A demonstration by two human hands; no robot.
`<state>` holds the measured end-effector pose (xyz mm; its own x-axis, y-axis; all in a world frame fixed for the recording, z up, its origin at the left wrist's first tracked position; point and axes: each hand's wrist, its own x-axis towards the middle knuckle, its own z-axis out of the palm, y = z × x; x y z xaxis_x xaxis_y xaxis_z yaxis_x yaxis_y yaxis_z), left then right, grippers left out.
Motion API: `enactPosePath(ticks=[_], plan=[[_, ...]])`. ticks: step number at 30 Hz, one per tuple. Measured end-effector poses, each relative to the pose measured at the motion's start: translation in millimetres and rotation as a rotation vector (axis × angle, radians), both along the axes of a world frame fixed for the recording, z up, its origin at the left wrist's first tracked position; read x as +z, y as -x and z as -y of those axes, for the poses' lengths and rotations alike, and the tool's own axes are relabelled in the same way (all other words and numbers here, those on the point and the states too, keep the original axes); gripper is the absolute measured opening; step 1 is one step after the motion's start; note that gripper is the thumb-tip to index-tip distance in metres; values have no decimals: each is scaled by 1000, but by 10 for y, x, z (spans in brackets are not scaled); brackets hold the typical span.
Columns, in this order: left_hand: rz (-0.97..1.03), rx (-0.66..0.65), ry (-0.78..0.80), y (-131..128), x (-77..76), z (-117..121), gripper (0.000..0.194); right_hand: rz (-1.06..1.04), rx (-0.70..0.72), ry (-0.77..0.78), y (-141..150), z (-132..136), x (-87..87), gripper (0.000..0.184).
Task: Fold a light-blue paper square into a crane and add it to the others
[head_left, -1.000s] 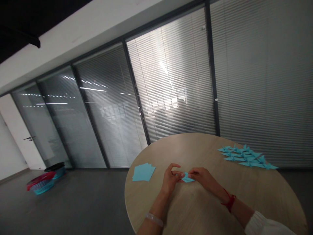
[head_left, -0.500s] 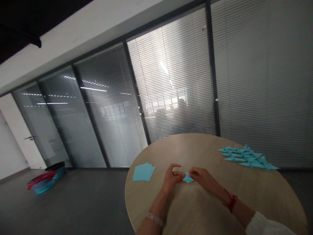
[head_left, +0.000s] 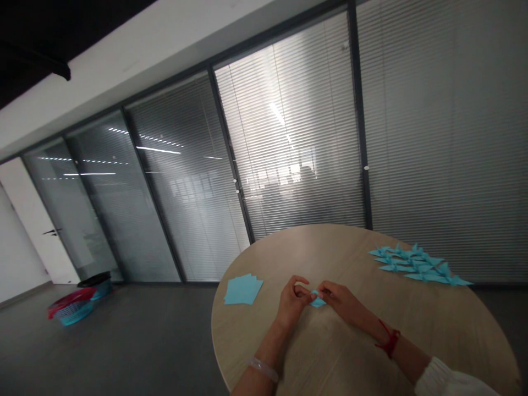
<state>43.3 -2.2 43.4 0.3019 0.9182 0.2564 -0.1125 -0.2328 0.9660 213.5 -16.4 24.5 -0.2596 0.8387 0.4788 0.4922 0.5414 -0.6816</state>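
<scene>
Two hands at a round wooden desk (head_left: 330,245), seen from above at a tilted angle. The left hand (head_left: 293,301) and right hand (head_left: 341,300) are together near the middle of the desk, both closed on a small folded piece of blue paper (head_left: 317,299), which is pinched between their fingertips. To the left of the hands lies a loose stack of blue paper squares (head_left: 243,290), just apart from them; well to the right, by the far edge, lie rows of blue origami cranes (head_left: 416,265). The left wrist carries a clear bangle (head_left: 263,369); the right wrist a red cord (head_left: 388,340), with a white sleeve (head_left: 449,382) above it. Beyond the desk stands a glass partition with slatted blinds (head_left: 289,137) — on the grey floor (head_left: 144,335) at far left, a teal basket with red on top (head_left: 70,309) sits beside a black-topped teal basket (head_left: 95,284).
</scene>
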Motion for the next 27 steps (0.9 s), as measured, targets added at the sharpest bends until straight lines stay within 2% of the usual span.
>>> enactPosePath(ticks=[9, 16, 27], plan=[[44, -37, 30, 19, 42, 21, 49, -30, -33, 27, -4, -1, 34, 31], [32, -27, 63, 40, 87, 45, 52, -48, -59, 8, -16, -44, -21, 29], [16, -28, 71, 50, 34, 18, 56, -44, -145, -35, 23, 21, 42, 21]])
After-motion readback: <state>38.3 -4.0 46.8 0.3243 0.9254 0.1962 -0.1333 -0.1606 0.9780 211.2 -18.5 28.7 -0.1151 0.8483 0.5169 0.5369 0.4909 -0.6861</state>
